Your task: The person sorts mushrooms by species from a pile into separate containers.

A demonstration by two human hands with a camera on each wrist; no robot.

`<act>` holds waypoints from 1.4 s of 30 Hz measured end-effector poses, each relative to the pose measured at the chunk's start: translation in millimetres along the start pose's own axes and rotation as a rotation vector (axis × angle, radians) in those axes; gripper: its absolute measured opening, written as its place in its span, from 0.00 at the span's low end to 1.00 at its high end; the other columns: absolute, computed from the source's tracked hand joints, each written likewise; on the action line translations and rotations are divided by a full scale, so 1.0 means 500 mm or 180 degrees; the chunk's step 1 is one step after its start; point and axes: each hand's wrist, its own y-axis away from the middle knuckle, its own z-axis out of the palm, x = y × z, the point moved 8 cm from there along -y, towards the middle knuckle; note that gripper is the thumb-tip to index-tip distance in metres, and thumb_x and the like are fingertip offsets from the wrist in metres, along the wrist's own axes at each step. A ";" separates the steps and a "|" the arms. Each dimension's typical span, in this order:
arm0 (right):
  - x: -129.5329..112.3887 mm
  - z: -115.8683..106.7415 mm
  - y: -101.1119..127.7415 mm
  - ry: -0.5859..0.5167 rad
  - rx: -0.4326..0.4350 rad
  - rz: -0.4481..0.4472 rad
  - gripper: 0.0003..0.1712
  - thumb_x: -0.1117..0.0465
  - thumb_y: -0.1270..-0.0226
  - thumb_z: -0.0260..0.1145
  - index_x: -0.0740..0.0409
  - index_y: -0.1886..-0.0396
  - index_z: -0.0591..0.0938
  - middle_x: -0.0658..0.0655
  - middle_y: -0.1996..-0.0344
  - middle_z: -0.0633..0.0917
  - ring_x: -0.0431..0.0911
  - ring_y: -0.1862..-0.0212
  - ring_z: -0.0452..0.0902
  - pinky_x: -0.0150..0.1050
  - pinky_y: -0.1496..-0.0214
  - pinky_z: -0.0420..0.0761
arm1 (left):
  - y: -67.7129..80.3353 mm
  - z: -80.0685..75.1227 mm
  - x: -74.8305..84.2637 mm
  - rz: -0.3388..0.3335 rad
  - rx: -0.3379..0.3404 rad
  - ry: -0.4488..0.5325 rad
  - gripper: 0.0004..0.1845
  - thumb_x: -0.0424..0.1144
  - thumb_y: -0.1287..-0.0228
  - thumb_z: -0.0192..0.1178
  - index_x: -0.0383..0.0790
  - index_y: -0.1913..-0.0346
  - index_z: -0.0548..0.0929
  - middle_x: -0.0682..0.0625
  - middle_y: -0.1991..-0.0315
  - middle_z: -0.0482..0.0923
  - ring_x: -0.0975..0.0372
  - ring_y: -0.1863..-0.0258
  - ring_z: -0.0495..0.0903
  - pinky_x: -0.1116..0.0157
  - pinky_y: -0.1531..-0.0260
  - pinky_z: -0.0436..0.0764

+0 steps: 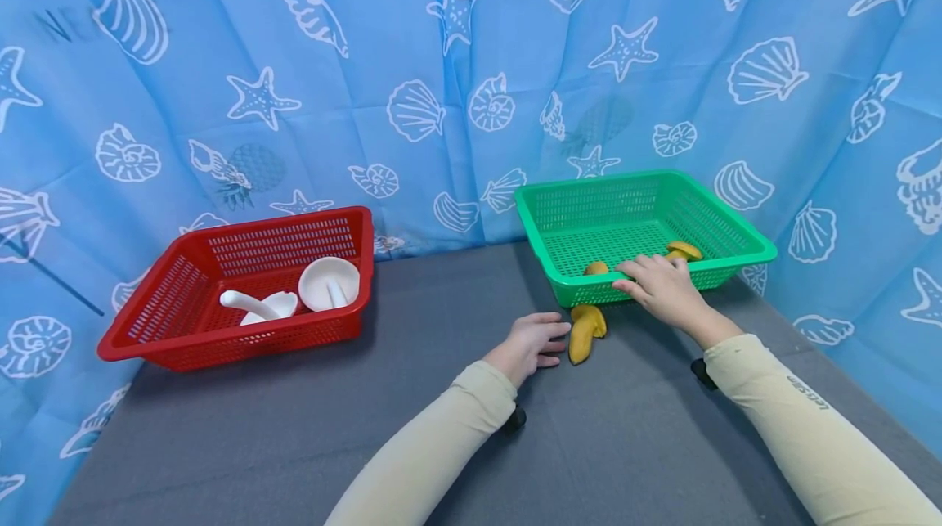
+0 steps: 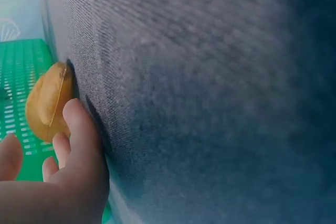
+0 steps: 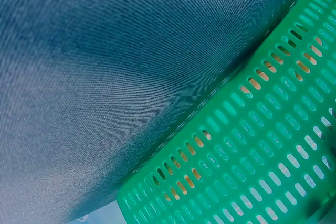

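Yellow mushroom-shaped toy [image 1: 585, 332] is lying on the grey table [image 1: 412, 395], just in front of the green basket [image 1: 736, 225], and the left hand [image 1: 531, 346] is resting beside it, fingers relaxed and loosely spread, tips nearly touching it. Over the basket's front rim, the right hand [image 1: 662, 285] is reaching in, fingers curling down among two more yellow pieces [image 1: 684, 249]; whether it's gripping one, I cannot tell.
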 end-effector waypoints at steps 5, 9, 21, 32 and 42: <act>-0.001 -0.001 -0.001 0.0023 -0.0005 0.0010 0.21 0.52 0.27 0.59 0.62 0.44 0.79 0.65 0.52 0.80 0.62 0.50 0.73 0.64 0.51 0.62 | -0.004 0.006 0.000 0.0004 0.0005 -0.0119 0.20 0.32 0.37 0.65 0.40 0.42 0.80 0.47 0.56 0.84 0.54 0.57 0.83 0.62 0.67 0.81; 0.000 0.000 0.000 0.0035 0.0002 0.0010 0.21 0.52 0.27 0.59 0.62 0.44 0.79 0.64 0.52 0.80 0.61 0.50 0.73 0.63 0.51 0.62 | -0.003 0.012 0.002 0.0022 0.0012 -0.0237 0.19 0.31 0.37 0.65 0.41 0.43 0.81 0.48 0.59 0.84 0.55 0.59 0.83 0.61 0.65 0.81; 0.000 -0.001 0.003 0.0026 0.0012 0.0004 0.21 0.52 0.27 0.58 0.62 0.44 0.79 0.64 0.53 0.80 0.61 0.51 0.73 0.63 0.52 0.62 | 0.000 0.025 0.006 -0.0025 0.0121 -0.0590 0.16 0.27 0.42 0.67 0.41 0.51 0.84 0.51 0.65 0.82 0.59 0.67 0.81 0.67 0.74 0.74; 0.000 0.003 -0.003 0.0013 0.0010 0.0018 0.21 0.53 0.28 0.59 0.62 0.44 0.79 0.64 0.53 0.80 0.61 0.51 0.73 0.63 0.51 0.62 | -0.021 0.031 0.009 -0.0069 0.0413 -0.0856 0.11 0.25 0.46 0.70 0.42 0.61 0.86 0.49 0.74 0.78 0.59 0.75 0.75 0.65 0.79 0.69; 0.007 0.003 -0.002 0.0004 0.0055 0.0007 0.20 0.52 0.28 0.59 0.61 0.45 0.79 0.63 0.55 0.80 0.60 0.52 0.73 0.62 0.52 0.62 | -0.009 0.024 0.010 -0.0216 0.0232 -0.0603 0.13 0.26 0.43 0.67 0.43 0.55 0.86 0.49 0.67 0.82 0.59 0.72 0.81 0.67 0.78 0.73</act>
